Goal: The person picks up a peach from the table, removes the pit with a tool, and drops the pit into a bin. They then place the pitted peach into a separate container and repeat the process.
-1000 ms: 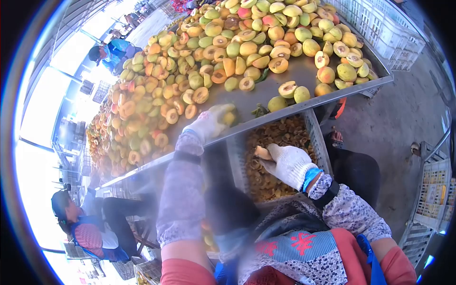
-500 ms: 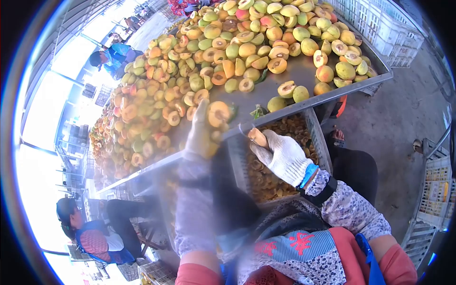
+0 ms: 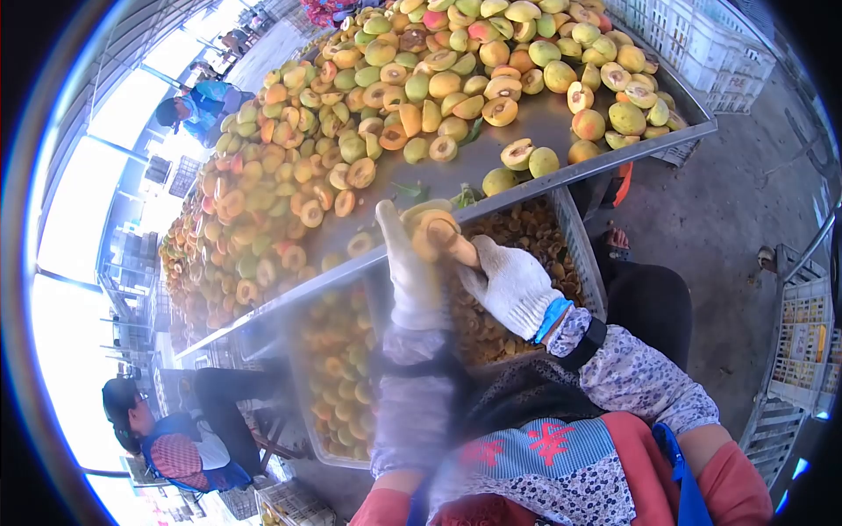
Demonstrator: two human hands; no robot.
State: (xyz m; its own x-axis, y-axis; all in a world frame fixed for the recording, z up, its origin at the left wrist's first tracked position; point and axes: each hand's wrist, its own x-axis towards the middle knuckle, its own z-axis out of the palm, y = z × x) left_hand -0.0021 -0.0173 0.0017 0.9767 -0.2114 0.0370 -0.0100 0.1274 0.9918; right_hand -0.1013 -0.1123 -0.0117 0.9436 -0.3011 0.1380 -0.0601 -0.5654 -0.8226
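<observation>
My left hand [image 3: 414, 285], in a white glove, is closed around a yellow peach half [image 3: 430, 230] at the metal table's near edge. In my gloved right hand [image 3: 517, 289] is a pitting tool with a short wooden handle [image 3: 465, 252]. The tool's working end meets the peach half's cut face, and its metal tip is hidden there. Under the hands stands a crate [image 3: 579, 250] of brown pits. Many halved peaches [image 3: 351, 149], green, yellow and red-blushed, are heaped on the metal table [image 3: 544, 120].
Left of my left arm, a crate of peach halves [image 3: 338, 394] stands below the table edge. A seated person [image 3: 189, 438] is at the lower left, another person [image 3: 197, 110] across the table. White crates [image 3: 702, 53] are stacked at upper right, more crates [image 3: 802, 333] at right.
My left hand has moved right and slightly down with the peach half. The pitting tool, apart from the fruit before, now meets its cut face. My view has shifted slightly.
</observation>
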